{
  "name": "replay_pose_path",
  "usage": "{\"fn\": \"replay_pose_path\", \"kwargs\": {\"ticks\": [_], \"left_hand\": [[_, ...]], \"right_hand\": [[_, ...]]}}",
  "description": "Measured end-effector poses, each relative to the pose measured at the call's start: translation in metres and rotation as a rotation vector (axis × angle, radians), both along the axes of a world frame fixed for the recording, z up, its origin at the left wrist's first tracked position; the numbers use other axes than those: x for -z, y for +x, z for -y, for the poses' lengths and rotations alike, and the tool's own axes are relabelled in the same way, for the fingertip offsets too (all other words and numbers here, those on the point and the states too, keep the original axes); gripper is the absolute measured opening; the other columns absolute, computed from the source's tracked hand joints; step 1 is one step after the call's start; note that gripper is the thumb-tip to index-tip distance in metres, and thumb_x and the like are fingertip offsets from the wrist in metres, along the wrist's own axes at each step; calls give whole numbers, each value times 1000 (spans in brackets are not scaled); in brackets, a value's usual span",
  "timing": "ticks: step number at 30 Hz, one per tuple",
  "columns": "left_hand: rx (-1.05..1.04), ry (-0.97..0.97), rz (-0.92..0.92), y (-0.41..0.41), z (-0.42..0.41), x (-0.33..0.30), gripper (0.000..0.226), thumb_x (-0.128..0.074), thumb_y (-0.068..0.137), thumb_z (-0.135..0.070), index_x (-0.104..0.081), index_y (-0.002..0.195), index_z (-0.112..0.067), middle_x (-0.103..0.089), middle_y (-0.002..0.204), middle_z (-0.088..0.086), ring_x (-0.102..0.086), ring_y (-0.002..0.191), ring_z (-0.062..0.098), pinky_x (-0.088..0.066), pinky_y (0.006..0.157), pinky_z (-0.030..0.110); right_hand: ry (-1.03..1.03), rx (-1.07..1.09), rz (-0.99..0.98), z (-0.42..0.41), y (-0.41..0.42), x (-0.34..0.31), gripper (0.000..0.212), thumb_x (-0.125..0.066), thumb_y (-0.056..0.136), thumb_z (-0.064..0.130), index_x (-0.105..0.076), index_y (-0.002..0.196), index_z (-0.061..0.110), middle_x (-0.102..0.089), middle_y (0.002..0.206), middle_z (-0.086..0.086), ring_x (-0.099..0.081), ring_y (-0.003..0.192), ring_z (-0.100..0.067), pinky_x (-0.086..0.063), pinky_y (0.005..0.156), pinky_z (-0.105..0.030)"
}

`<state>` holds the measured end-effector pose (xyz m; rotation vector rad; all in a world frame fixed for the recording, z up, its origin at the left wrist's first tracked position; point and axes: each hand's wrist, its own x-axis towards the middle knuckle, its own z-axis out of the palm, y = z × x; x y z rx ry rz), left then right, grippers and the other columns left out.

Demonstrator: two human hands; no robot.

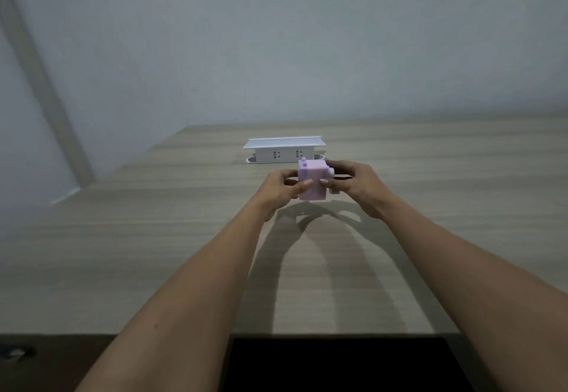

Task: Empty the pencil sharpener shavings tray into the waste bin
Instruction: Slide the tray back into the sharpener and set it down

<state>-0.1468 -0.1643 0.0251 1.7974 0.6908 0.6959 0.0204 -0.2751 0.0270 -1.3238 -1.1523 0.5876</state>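
With both arms stretched forward over the desk, status as follows:

Sharpener: lilac pencil sharpener, boxy, upright, lifted clear of the wooden desk; its shadow falls on the wood just below it.
Left hand: left hand grasps the sharpener's left side, thumb pressed across the front face, other fingers curled around behind.
Right hand: right hand grasps the right side, thumb tip on the front face near the left thumb, fingers wrapped round the side where a small crank knob sticks out.
Tray: cannot tell whether the shavings tray is in or out; body looks like one closed block.
Behind: white pop-up socket box with two outlet faces, lid raised, set in the desk just beyond the sharpener.
Backdrop: plain grey wall.
Near edge: black panel below the desk front.
Image: blurred, fine detail lost.
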Motion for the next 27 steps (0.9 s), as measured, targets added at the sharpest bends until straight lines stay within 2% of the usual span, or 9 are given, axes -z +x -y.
{"fn": "replay_pose_path", "kwargs": {"ticks": [5, 6, 9, 13, 15, 19, 20, 24, 27], "left_hand": [[12, 10, 31, 33, -41, 3, 53, -71, 90, -17, -57, 140, -5, -68, 127, 18, -66, 116, 31, -54, 100, 42], [6, 7, 40, 39, -49, 5, 52, -71, 90, -15, -58, 139, -3, -68, 127, 18, -66, 115, 30, -56, 98, 40], [-3, 7, 58, 59, -74, 12, 49, -69, 92, -13, -58, 138, -2, -68, 124, 17, -66, 108, 26, -57, 92, 34], [-23, 29, 48, 90, -112, 14, 49, -68, 92, -12, -56, 139, -2, -67, 128, 17, -65, 115, 31, -53, 101, 41], [-39, -3, 35, 106, -128, 17, 50, -67, 93, -10, -55, 140, -2, -65, 125, 13, -64, 113, 28, -53, 101, 38], [-72, -48, 35, 132, -161, 32, 49, -69, 91, -11, -58, 138, -2, -69, 125, 21, -67, 116, 35, -53, 102, 45], [-84, -53, 31, 137, -169, 35, 49, -69, 91, -12, -59, 137, -2, -69, 124, 22, -67, 116, 36, -52, 103, 47], [-100, -93, 68, 150, -187, 40, 47, -68, 92, -10, -59, 135, 3, -68, 125, 24, -66, 118, 38, -51, 104, 46], [-94, -86, 61, 156, -194, 40, 47, -68, 92, -10, -57, 136, 4, -67, 128, 23, -65, 118, 35, -52, 104, 44]], "right_hand": [[2, 52, 22, -49, 30, 8, 54, -74, 81, -3, -61, 133, 2, -70, 111, -12, -65, 73, -7, -51, 64, -20], [5, 60, 22, -59, 36, 11, 54, -74, 82, -4, -60, 133, 2, -70, 113, -13, -67, 76, -8, -52, 65, -17], [21, 67, 4, -88, 58, 22, 55, -72, 81, -9, -60, 133, 1, -69, 121, -17, -69, 98, -23, -57, 78, -23], [40, 104, -8, -128, 84, 29, 54, -70, 78, -14, -61, 130, -3, -68, 121, -23, -67, 106, -29, -53, 99, -40], [44, 116, -1, -145, 97, 32, 53, -70, 79, -14, -62, 129, -2, -69, 119, -20, -67, 107, -30, -55, 97, -40], [30, 71, -97, -169, 116, 38, 51, -66, 83, -16, -61, 131, 1, -67, 116, -17, -67, 100, -28, -60, 68, -22], [28, 74, -89, -177, 120, 40, 51, -66, 83, -15, -61, 131, 1, -67, 118, -18, -66, 101, -29, -60, 68, -23], [49, 106, -63, -200, 131, 46, 52, -70, 82, -10, -59, 132, -2, -66, 125, -22, -66, 111, -34, -61, 84, -37], [48, 125, -68, -210, 140, 51, 54, -71, 81, -9, -58, 133, -1, -66, 125, -22, -66, 110, -32, -59, 89, -40]]}}
